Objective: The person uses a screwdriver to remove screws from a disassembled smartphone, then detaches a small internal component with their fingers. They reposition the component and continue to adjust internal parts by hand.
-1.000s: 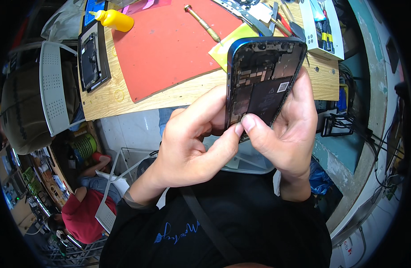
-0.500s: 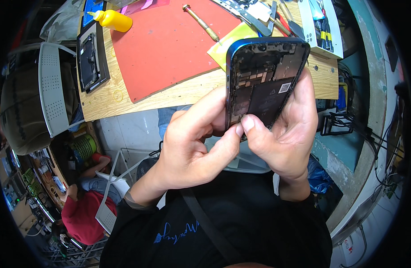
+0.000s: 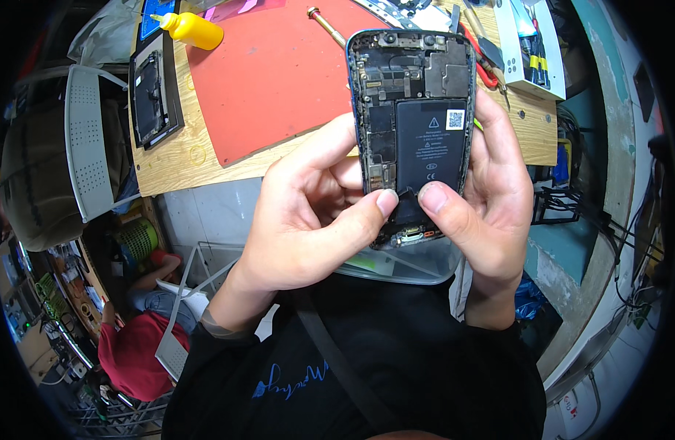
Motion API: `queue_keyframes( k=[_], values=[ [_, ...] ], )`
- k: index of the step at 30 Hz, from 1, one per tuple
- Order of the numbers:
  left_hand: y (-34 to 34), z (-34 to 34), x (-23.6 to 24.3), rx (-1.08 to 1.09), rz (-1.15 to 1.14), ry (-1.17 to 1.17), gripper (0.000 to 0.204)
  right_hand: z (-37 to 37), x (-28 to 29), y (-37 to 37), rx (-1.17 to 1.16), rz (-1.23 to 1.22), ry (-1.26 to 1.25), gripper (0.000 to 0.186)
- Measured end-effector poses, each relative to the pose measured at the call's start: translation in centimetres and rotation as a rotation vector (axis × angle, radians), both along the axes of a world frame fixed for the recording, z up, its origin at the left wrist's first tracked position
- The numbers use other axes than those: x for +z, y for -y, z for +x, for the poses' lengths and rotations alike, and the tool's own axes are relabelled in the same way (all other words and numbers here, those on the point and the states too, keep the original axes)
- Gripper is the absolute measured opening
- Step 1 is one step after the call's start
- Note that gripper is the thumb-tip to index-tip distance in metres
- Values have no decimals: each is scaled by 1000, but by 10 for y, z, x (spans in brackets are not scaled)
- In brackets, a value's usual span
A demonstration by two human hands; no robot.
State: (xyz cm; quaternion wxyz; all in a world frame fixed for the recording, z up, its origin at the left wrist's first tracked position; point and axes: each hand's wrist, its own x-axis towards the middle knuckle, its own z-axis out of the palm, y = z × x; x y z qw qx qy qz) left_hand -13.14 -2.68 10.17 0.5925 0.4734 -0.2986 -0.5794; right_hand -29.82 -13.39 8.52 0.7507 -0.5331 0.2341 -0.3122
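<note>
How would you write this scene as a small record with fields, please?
Held: opened phone, inner parts facing the camera
Battery: black battery inside the phone
Left hand: left hand grips the phone's left side
Right hand: right hand grips the right side, thumb near the battery's lower end
Surface: wooden table with red mat
On mat: slim brass-coloured tool, partly hidden
Upper left: yellow bottle
Upper right: white box holding tools

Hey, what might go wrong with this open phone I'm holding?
Your left hand and right hand alone hold up the phone, so a slip might drop it. The battery lies bare near both thumbs, so hard pressing might dent it. Inner parts are uncovered too, so dirt might get in.
</note>
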Motion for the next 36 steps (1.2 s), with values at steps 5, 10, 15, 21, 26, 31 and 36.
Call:
queue_keyframes(
  k=[5,10,15,21,26,31,36],
  values=[
    [-2,2,0,-5,10,22,55,2,-4,0,-6,-37,8,90],
    [0,-5,0,49,1,-7,54,4,-6,0,1,-27,12,89],
    [2,-8,-1,84,47,2,53,4,-12,-2,-16,-33,-3,88],
    [1,0,4,51,142,59,65,-5,-16,4,-238,-452,-163,64],
    [2,-5,3,72,77,17,61,-12,-8,7,-222,-849,-322,19],
    [2,-10,0,82,45,41,61,-8,-5,9,-198,-953,-303,22],
    [0,-8,-2,52,22,106,63,-6,-5,7,-186,-904,-287,28]
  ],
)
